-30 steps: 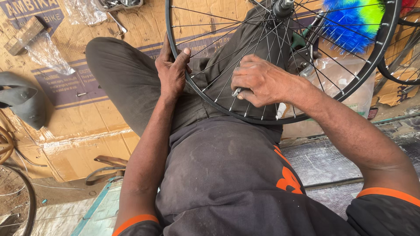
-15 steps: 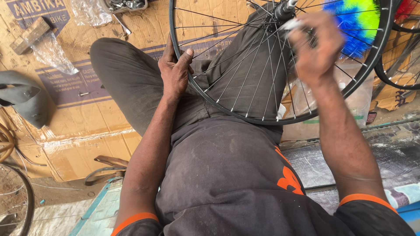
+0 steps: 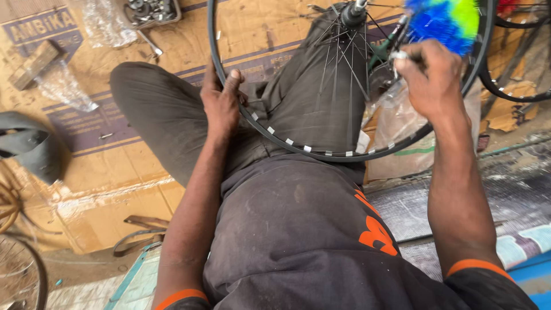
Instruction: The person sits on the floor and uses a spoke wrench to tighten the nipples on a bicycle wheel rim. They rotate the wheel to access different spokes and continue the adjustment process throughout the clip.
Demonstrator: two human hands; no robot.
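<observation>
We see a black spoked bicycle wheel rim (image 3: 275, 136) resting across the seated person's lap, its hub (image 3: 351, 14) up near the top edge. The left hand (image 3: 221, 103) clasps the rim's left side, fingers curled round it. The right hand (image 3: 431, 77) is closed around a small metal tool (image 3: 400, 55) among the spokes, beside a blue-and-green fluffy brush (image 3: 445, 22). Flattened brown cardboard (image 3: 115, 172) lies beneath.
</observation>
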